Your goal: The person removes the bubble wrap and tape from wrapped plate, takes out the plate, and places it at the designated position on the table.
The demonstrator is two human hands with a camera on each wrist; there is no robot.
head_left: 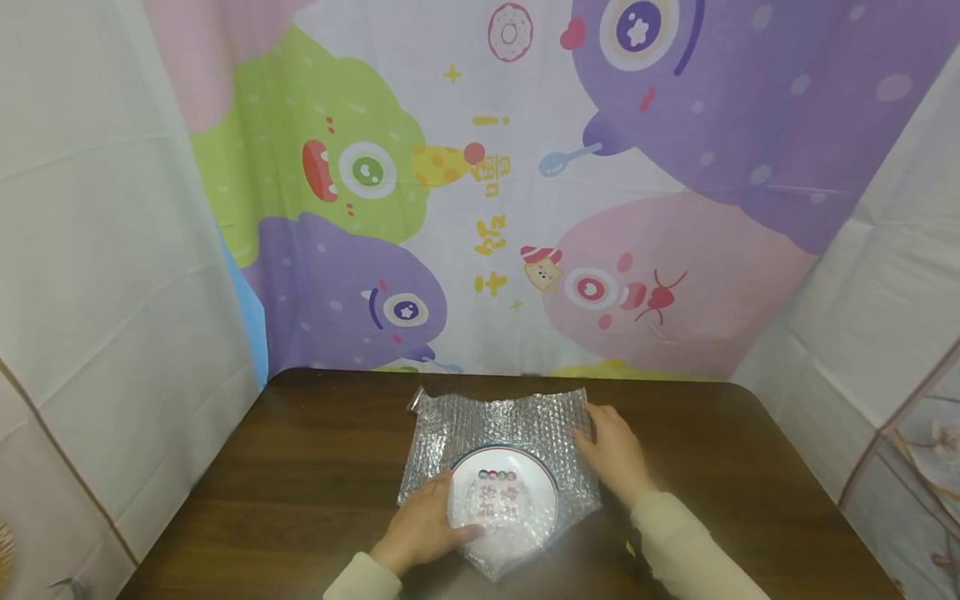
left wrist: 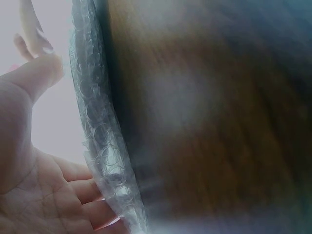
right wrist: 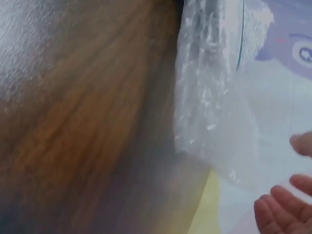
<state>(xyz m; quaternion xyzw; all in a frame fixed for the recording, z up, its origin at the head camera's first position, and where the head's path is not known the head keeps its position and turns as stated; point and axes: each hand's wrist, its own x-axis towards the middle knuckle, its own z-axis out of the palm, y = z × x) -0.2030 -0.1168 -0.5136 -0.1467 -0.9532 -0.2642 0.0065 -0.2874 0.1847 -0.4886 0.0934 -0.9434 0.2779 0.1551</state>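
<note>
In the head view, a round white plate [head_left: 517, 492] with a coloured rim line and red lettering lies on the table on a sheet of bubble wrap [head_left: 487, 421], and clear wrap covers its lower part. My left hand [head_left: 426, 521] rests along the plate's left side, thumb on the lower left, fingers along the rim. In the left wrist view its fingers reach the edge of the bubble wrap [left wrist: 105, 141]. At the sheet's right edge is my right hand [head_left: 618, 450], fingers spread. The right wrist view shows those fingers [right wrist: 280, 209] apart from the hanging wrap [right wrist: 204, 97].
The dark brown wooden table [head_left: 300, 467] has rounded far corners. A cartoon-print curtain [head_left: 480, 333] hangs right behind it, and pale cloth [head_left: 127, 208] closes off the sides. A small dark thing with a yellow-green spot [head_left: 630, 548] lies beside the right forearm.
</note>
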